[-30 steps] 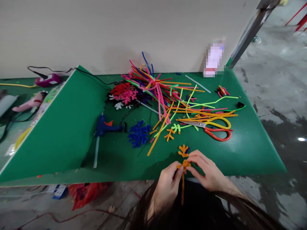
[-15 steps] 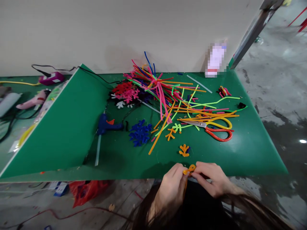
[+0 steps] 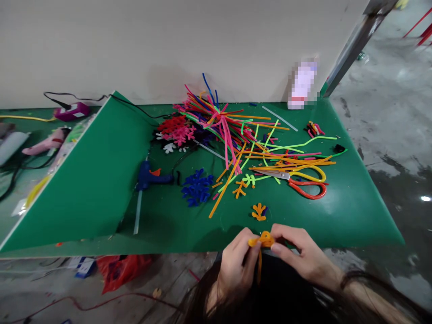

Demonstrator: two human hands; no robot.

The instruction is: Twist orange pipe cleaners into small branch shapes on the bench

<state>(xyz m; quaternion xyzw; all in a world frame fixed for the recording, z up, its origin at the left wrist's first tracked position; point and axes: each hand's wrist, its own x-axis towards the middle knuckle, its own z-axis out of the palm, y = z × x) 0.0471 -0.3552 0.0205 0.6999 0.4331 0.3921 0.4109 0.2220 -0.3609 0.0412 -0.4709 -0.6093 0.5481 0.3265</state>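
Bending an orange pipe cleaner point(image 3: 255, 242) into small loops

The piece is held at the near edge of the worktop point(image 3: 351, 220), between the two hands. The grip of the left hand point(image 3: 238, 261) is closed on its left end, the thumb pressed against it. The right hand point(image 3: 300, 249) has finger and thumb at the other end; whether this grip pinches firmly or only touches, I cannot tell.

For bending well, I think the left hand should pinch close to the base of the loop, so that it does not open, while the right hand turns the strand in small moves. The orange leaf shape point(image 3: 259, 211), lying just beyond the hands, may serve as a model for equal loops. Pulling too hard could probably flatten them.

The piece is bright orange and looks fuzzy, with one round loop standing between the hands and a narrow tail hanging below. Its other folds are partly hidden.
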